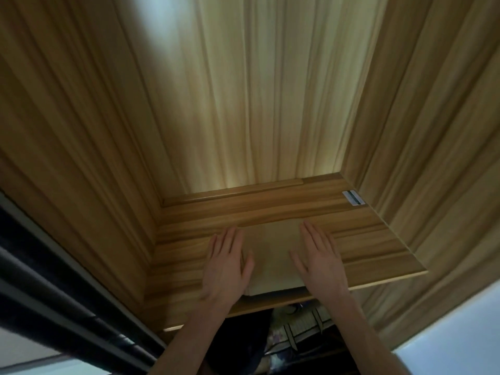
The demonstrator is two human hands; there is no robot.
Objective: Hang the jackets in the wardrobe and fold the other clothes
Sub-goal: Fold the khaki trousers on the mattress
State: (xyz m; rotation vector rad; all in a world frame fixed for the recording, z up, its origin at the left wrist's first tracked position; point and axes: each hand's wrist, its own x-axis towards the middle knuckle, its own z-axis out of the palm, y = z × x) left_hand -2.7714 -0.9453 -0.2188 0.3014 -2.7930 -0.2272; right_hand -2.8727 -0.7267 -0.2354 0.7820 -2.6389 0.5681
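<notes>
A: Folded cloth (273,255) is lying flat on the wardrobe shelf (378,239), beige, squared up. Its near edge is sitting close to the shelf's front lip, maybe slightly past it. Hard to tell from this angle.

B: So tipping off the front is the risk?

A: Yes. If the hands are pulling back with any drag on the fabric, the fold is coming forward with them and dropping onto the clothes (297,331) hanging or stacked below. Second risk: uneven pressing is skewing the top layer and opening the fold.

B: Where are the hands sitting?

A: Left hand (227,263) is lying on the cloth's left edge, fingers straight and together, palm down, partly on the shelf wood. Right hand (319,261) is mirroring it on the right edge, fingers straight, thumb spread toward the middle. Both flat and unclenched, gripping nothing, only pressing or resting. Cloth is sitting between them, touching both.

B: Task status?

A: I'm reading this as stowing one folded piece. The shelf is showing nothing else except a small label (353,198) at the back right corner, well apart from the cloth. No jacket is showing at shelf level.

B: Recommendation?

A: Nudging it deeper before letting go, lifting the palms straight up rather than sliding. Dark sliding-door rail (67,307) on the left is staying clear of the arms.
</notes>
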